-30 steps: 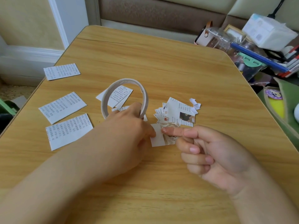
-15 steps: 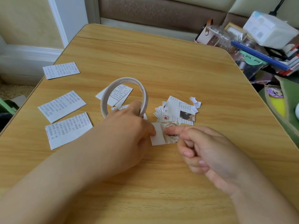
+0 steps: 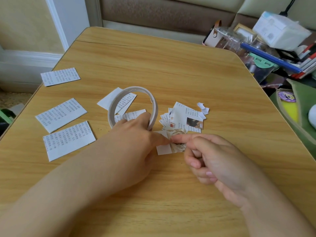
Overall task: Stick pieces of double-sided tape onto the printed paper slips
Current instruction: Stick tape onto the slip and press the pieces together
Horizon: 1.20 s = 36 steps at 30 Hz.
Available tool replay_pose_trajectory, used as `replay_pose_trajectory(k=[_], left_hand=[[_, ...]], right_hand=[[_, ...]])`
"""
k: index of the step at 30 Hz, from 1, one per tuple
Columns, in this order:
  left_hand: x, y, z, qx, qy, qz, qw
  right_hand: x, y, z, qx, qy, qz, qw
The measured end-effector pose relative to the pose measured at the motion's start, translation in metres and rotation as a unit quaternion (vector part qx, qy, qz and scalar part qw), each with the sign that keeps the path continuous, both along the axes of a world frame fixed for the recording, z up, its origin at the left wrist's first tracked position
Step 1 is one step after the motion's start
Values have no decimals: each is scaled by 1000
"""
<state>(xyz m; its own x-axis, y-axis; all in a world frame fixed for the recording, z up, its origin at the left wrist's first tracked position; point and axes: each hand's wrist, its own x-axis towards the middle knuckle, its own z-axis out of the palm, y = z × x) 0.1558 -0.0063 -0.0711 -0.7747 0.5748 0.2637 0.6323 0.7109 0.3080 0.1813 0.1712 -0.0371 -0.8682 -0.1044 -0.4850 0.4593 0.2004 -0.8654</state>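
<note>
Both hands meet near the middle of the wooden bench [image 3: 171, 69] over one small slip [image 3: 177, 145] with a drawing on it. A white piece of tape [image 3: 163, 149] lies along that slip's left end. The left hand [image 3: 135, 144] holds the tape roll [image 3: 133, 106] upright, thumb hooked over the ring's near side, while one of its fingers reaches right and presses down on the tape piece. The right hand [image 3: 212, 161] points its forefinger left onto the same slip, fingertip almost meeting the left one; its other fingers are clenched into the palm and hold nothing.

Just beyond the slip sits a loose heap of cut slips [image 3: 184, 117] (one shows a dark little picture), with a few white scraps [image 3: 202, 108] at its far right. Two slips [image 3: 118, 101] lie under and behind the roll. Toward the bench's left edge three larger printed slips [image 3: 61, 113] lie flat, well apart from the hands. Off the right edge stands a clutter of boxes and books [image 3: 280, 41]
</note>
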Motion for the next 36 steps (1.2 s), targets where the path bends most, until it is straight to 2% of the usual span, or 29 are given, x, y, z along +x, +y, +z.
replay_pose_trajectory(k=[6,10,15,20,27,32,36], left_hand=[[1,4,0,-43,20,15,999],[5,10,-1,-86,56,29,994],[5,10,0,-80,75,26,994],[2,5,-1,-42,41,22,998],[2,5,4,-42,19,30,998],[3,6,14,-70,5,54,996],[1,5,16,-80,-80,79,990]], right_hand=[[1,0,-2,28,19,20,999],[1,1,-7,112,57,45,991],[1,1,-8,204,114,50,971],[2,3,-5,268,155,55,949],[4,7,-2,295,178,75,936],[1,24,-1,336,262,77,901],[4,24,-2,371,327,146,857]])
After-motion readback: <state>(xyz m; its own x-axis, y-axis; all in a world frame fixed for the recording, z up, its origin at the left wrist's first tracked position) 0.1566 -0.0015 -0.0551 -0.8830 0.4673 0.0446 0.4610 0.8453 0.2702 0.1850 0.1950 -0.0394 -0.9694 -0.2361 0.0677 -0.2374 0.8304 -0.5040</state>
